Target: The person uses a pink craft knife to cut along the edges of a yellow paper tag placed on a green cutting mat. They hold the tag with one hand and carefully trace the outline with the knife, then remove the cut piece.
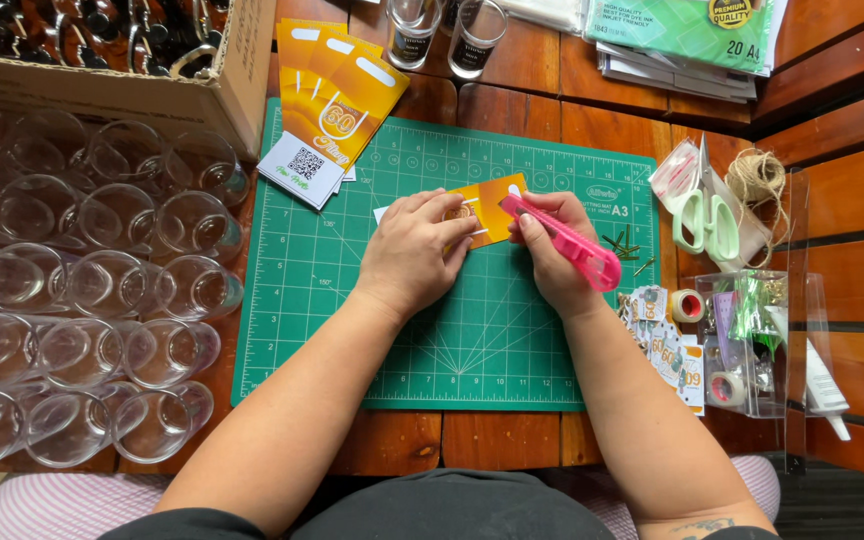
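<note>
Head view: at frame centre my left hand presses flat, fingers spread, on an orange card lying on the green cutting mat. My right hand is clamped on a pink cutter, its tip at the card's right edge. Clear cups fill the left of the tabletop.

Left hand: presses orange card onto green cutting mat.
Right hand: grips pink cutter at card edge.
</note>
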